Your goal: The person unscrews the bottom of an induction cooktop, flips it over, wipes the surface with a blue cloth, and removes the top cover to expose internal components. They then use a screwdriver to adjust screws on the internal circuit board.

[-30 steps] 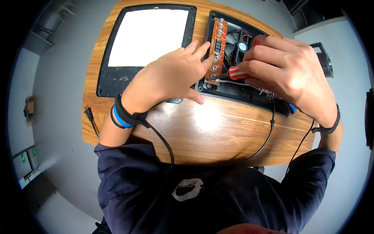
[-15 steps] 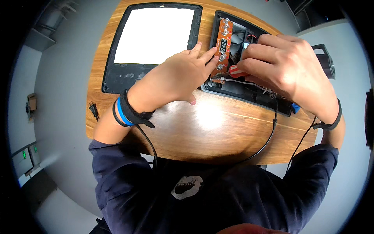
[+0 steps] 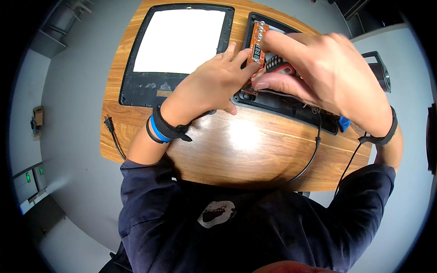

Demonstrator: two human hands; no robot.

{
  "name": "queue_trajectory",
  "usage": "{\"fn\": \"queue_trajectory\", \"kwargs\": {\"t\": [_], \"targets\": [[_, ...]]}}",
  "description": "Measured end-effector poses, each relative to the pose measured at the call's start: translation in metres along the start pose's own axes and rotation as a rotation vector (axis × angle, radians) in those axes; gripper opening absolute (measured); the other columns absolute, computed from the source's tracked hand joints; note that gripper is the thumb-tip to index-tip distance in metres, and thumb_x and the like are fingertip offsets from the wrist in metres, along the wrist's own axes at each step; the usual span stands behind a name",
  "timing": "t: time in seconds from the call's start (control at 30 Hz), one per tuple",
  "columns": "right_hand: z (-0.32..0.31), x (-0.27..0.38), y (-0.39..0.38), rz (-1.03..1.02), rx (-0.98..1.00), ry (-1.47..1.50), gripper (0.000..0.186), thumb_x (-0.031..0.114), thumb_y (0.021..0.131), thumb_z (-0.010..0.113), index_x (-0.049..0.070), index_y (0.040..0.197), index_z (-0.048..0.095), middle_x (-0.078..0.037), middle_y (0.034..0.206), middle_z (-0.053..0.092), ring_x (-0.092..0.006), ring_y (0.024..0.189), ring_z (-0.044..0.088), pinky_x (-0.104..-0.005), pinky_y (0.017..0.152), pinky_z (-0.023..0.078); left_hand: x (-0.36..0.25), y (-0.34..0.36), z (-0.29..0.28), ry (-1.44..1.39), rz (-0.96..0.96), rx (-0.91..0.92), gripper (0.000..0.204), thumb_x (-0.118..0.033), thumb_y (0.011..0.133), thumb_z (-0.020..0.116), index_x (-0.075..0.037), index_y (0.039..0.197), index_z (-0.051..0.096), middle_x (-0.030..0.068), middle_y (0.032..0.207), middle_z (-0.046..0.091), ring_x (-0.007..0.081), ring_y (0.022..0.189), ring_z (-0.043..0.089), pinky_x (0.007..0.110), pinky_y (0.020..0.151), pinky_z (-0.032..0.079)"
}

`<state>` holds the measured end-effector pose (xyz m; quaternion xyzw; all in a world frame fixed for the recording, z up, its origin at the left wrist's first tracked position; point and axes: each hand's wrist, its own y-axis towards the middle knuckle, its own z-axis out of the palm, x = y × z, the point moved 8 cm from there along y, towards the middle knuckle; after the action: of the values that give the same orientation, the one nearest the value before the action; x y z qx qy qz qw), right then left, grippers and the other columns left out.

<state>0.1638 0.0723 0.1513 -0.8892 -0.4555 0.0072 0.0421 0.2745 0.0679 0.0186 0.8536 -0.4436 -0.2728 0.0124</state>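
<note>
An orange circuit board (image 3: 259, 34) with a small dark digit display (image 3: 256, 51) and several round buttons lies along the left side of an open black housing (image 3: 291, 109). My left hand (image 3: 211, 75) is stretched out with fingers apart, its fingertips at the board's left edge. Over the housing, my right hand (image 3: 318, 68) is closed around a red-handled screwdriver (image 3: 287, 69), whose handle shows between thumb and fingers. Its tip cannot be made out. The fingers also hide the board's lower end and most of the housing's inside.
A black-framed panel with a white sheet (image 3: 180, 41) lies at the left on the wooden table (image 3: 246, 154). A two-pin plug (image 3: 108, 123) is by the left edge. A black cable (image 3: 314, 154) runs from the housing toward me. A dark handled object (image 3: 380, 75) stands beyond my right hand.
My right hand has shifted left over the board and turned, so the screwdriver no longer lies across the board's lower end. My left forearm has moved slightly right; its fingers stay at the board.
</note>
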Motion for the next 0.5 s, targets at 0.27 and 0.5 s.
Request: {"fn": "queue_trajectory", "kwargs": {"t": [0.27,0.5], "targets": [[-0.011,0.007,0.01,-0.28,-0.081,0.077,0.035,0.018,0.097,0.08,0.003,0.126,0.068,-0.016,0.119,0.071,-0.034,0.109,0.075,-0.0421,0.091,0.064,0.01,0.003,0.024,0.157,0.004,0.131,0.133,-0.049,0.061,0.103,0.003,0.167,0.04,0.0308,0.172,0.039,0.0569,0.164,0.025,0.057,0.134,0.032],[0.008,-0.018,0.012,0.071,0.194,0.118,0.033,0.022,0.102,0.077,0.002,0.126,0.067,-0.016,0.121,0.071,-0.0353,0.108,0.074,-0.0442,0.086,0.064,0.018,0.004,0.031,0.165,-0.015,0.2,0.144,-0.058,0.061,0.101,0.002,0.172,0.031,0.0337,0.176,0.034,0.0579,0.164,0.026,0.057,0.136,0.028]]}}
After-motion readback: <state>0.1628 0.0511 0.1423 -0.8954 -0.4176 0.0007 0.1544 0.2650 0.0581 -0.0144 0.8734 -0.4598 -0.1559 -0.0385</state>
